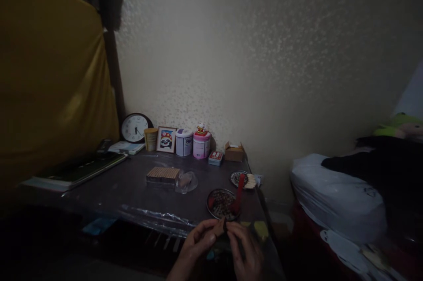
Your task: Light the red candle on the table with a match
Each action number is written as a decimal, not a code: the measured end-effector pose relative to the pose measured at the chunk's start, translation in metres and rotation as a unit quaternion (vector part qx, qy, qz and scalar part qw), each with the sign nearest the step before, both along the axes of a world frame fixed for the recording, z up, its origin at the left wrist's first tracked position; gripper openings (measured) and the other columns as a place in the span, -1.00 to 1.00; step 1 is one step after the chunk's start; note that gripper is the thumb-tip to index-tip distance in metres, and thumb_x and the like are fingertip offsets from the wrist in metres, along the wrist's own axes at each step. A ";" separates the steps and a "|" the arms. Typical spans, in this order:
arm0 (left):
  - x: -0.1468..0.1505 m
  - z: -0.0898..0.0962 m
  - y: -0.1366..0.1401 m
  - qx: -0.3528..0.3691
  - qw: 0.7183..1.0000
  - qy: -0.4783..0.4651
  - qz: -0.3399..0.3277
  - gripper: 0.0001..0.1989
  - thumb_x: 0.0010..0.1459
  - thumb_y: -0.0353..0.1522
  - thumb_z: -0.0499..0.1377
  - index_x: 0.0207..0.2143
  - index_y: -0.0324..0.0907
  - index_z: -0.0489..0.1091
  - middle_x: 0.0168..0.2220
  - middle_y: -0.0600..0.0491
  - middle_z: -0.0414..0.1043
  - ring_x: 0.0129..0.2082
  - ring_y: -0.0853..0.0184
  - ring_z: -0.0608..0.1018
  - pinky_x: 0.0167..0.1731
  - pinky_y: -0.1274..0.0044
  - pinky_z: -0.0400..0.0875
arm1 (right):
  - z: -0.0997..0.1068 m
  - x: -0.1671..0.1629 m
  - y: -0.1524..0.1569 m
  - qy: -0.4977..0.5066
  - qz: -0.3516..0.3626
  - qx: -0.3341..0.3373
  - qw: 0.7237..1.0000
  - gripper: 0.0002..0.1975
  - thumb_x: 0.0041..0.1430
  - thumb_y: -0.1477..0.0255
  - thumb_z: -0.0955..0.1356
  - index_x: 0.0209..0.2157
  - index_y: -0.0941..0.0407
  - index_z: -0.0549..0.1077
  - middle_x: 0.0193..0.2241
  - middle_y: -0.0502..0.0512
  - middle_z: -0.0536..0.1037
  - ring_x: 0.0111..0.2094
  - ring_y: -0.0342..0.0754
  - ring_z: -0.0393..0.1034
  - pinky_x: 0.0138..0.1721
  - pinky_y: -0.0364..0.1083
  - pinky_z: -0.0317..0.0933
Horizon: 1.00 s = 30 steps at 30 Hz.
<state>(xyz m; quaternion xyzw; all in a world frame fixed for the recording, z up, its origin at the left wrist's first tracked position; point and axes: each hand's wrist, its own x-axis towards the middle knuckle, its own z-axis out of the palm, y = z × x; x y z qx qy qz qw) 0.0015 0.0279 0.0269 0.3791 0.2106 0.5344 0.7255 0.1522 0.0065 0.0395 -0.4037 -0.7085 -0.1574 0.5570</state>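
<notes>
Near the front edge of the table, my left hand (pixel 198 243) pinches a small brown piece (pixel 219 228) that looks like folded paper or card. My right hand (pixel 246 245) closes its fingertips on the right side of the same piece, where a dark spot shows. Just beyond my hands is a round dish (pixel 211 214) of small mixed dark and pale bits, with a red spoon (pixel 240 188) standing tilted in it. Farther left lies a row of thin brown pieces (pixel 163 175), packed side by side, next to a clear plastic wrapper (pixel 189 183).
Behind the red spoon, a second dish (pixel 235 179) holds similar bits, with pale sticks (pixel 251 181) beside it. A cardboard box (pixel 234 153), tins (pixel 184 143), a picture frame (pixel 166 140) and a clock (pixel 135 128) line the wall. A large book (pixel 79 168) lies left.
</notes>
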 end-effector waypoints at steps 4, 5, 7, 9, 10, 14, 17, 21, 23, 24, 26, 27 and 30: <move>0.002 0.002 0.000 -0.012 1.000 -0.022 -0.010 -0.71 -0.08 -0.32 0.31 -0.23 -0.18 0.50 -0.21 -0.06 0.56 -0.23 0.23 0.53 -0.18 0.48 0.31 | 0.005 0.002 -0.001 0.015 -0.004 0.003 1.000 -0.83 0.26 0.48 0.22 -0.24 0.12 0.44 -0.34 0.09 0.60 -0.28 -0.15 0.53 -0.22 -0.25 0.38; 0.002 0.002 0.000 -0.016 1.000 -0.021 -0.009 -0.72 -0.08 -0.32 0.31 -0.24 -0.17 0.50 -0.23 -0.05 0.56 -0.24 0.24 0.53 -0.19 0.48 0.32 | 0.006 0.002 -0.002 0.016 -0.002 0.004 1.000 -0.83 0.26 0.49 0.22 -0.24 0.12 0.44 -0.34 0.10 0.60 -0.28 -0.15 0.53 -0.21 -0.25 0.37; 0.002 0.001 -0.001 -0.013 1.000 -0.005 -0.001 -0.72 -0.08 -0.33 0.31 -0.25 -0.18 0.50 -0.23 -0.05 0.56 -0.24 0.24 0.53 -0.19 0.49 0.32 | 0.008 0.002 -0.003 0.014 -0.001 0.007 1.000 -0.82 0.27 0.49 0.21 -0.24 0.12 0.44 -0.34 0.10 0.60 -0.27 -0.15 0.52 -0.21 -0.24 0.37; 0.002 0.000 0.000 0.004 1.000 0.017 0.003 -0.72 -0.08 -0.32 0.31 -0.25 -0.18 0.50 -0.22 -0.05 0.56 -0.22 0.24 0.52 -0.16 0.50 0.30 | 0.007 0.002 -0.004 0.007 -0.006 0.005 1.000 -0.83 0.26 0.49 0.22 -0.23 0.12 0.44 -0.34 0.10 0.60 -0.27 -0.14 0.52 -0.22 -0.23 0.37; 0.001 -0.001 0.001 0.012 1.000 0.026 0.006 -0.72 -0.07 -0.32 0.31 -0.25 -0.19 0.50 -0.22 -0.05 0.56 -0.20 0.24 0.51 -0.15 0.50 0.29 | 0.007 0.001 -0.004 0.005 -0.008 0.004 1.000 -0.83 0.26 0.48 0.23 -0.23 0.12 0.44 -0.34 0.09 0.61 -0.28 -0.14 0.52 -0.23 -0.23 0.37; 0.001 -0.008 0.006 0.023 0.999 0.044 0.015 -0.67 -0.12 -0.28 0.33 -0.25 -0.19 0.50 -0.23 -0.05 0.56 -0.21 0.21 0.51 -0.16 0.47 0.29 | 0.007 0.001 -0.004 -0.001 -0.012 0.004 1.000 -0.83 0.26 0.48 0.23 -0.24 0.11 0.44 -0.34 0.09 0.61 -0.29 -0.14 0.53 -0.24 -0.23 0.38; 0.002 -0.012 0.008 0.025 0.998 0.048 0.021 -0.65 -0.15 -0.26 0.35 -0.25 -0.18 0.50 -0.23 -0.06 0.56 -0.21 0.20 0.51 -0.16 0.47 0.29 | 0.009 0.002 -0.004 -0.012 -0.007 -0.002 1.000 -0.83 0.26 0.48 0.23 -0.24 0.11 0.45 -0.34 0.09 0.61 -0.28 -0.14 0.53 -0.23 -0.24 0.39; 0.002 -0.015 0.011 0.033 0.998 0.047 0.008 -0.64 -0.10 -0.27 0.33 -0.21 -0.19 0.49 -0.20 -0.07 0.56 -0.19 0.20 0.51 -0.15 0.47 0.28 | 0.009 0.001 -0.003 -0.008 -0.002 0.002 1.000 -0.82 0.26 0.47 0.22 -0.24 0.11 0.45 -0.34 0.09 0.62 -0.28 -0.13 0.53 -0.24 -0.23 0.40; 0.002 -0.017 0.012 0.038 0.998 0.053 0.008 -0.65 -0.10 -0.27 0.33 -0.21 -0.19 0.49 -0.20 -0.07 0.56 -0.18 0.20 0.50 -0.14 0.47 0.28 | 0.008 0.001 -0.002 -0.001 -0.004 0.001 1.000 -0.83 0.26 0.46 0.23 -0.24 0.10 0.45 -0.34 0.09 0.62 -0.29 -0.13 0.53 -0.24 -0.23 0.40; 0.002 -0.017 0.013 0.039 0.998 0.056 0.012 -0.65 -0.10 -0.27 0.33 -0.22 -0.19 0.49 -0.20 -0.07 0.56 -0.18 0.20 0.50 -0.13 0.46 0.28 | 0.007 0.000 -0.003 0.000 -0.004 -0.004 1.000 -0.83 0.25 0.46 0.23 -0.24 0.10 0.45 -0.34 0.09 0.61 -0.29 -0.13 0.53 -0.24 -0.23 0.40; 0.002 -0.017 0.013 0.038 0.997 0.059 0.015 -0.66 -0.10 -0.27 0.33 -0.22 -0.19 0.49 -0.20 -0.07 0.55 -0.17 0.19 0.50 -0.12 0.46 0.28 | 0.006 -0.001 -0.003 0.002 -0.004 -0.011 1.000 -0.83 0.24 0.46 0.24 -0.24 0.10 0.46 -0.34 0.09 0.61 -0.30 -0.13 0.53 -0.25 -0.23 0.40; 0.002 -0.016 0.012 0.038 0.997 0.060 0.016 -0.66 -0.10 -0.27 0.32 -0.22 -0.19 0.49 -0.20 -0.07 0.55 -0.17 0.19 0.49 -0.11 0.45 0.28 | 0.006 -0.001 -0.003 0.005 -0.004 -0.012 1.000 -0.84 0.24 0.46 0.24 -0.24 0.10 0.46 -0.35 0.08 0.61 -0.30 -0.13 0.53 -0.25 -0.23 0.40; 0.002 -0.013 0.009 0.029 0.998 0.062 0.017 -0.67 -0.08 -0.26 0.31 -0.22 -0.18 0.49 -0.19 -0.07 0.55 -0.14 0.17 0.49 -0.10 0.44 0.28 | 0.008 -0.001 -0.005 0.011 -0.003 -0.009 1.000 -0.83 0.24 0.47 0.24 -0.25 0.09 0.46 -0.35 0.08 0.62 -0.31 -0.13 0.54 -0.25 -0.23 0.41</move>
